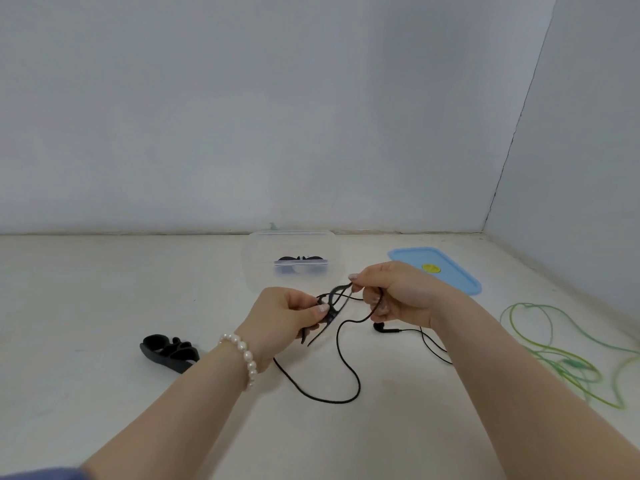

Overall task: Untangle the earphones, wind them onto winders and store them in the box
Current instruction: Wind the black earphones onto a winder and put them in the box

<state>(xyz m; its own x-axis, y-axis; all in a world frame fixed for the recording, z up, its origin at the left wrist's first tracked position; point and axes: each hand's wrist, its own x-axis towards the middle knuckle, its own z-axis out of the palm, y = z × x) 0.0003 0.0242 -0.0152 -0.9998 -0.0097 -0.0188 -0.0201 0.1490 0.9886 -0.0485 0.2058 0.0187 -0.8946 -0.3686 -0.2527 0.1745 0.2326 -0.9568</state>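
Between the two hands, held just above the white bench (pixel 104 427), a black winder (pixel 333 304) is pinched at both ends: the left hand (pixel 282 318), with a pearl bracelet (pixel 242 356) at its wrist, is closed on the lower part, and the right hand (pixel 398 294) grips the upper tip with thumb and forefinger. The black earphone cord (pixel 341 362) also runs through the curled fingers of the right hand, drops in a loose loop below both hands onto the bench, and one black earbud (pixel 379 328) lies just under the right hand. Beyond the hands stands a clear plastic box (pixel 256 268) with a wound black winder (pixel 301 261) already inside. Its blue lid (pixel 450 271) lies flat behind the right hand. To the left of the left hand rests a spare black winder (pixel 169 353). To the right of the right forearm, green earphones (pixel 561 358) sprawl loose on the bench.
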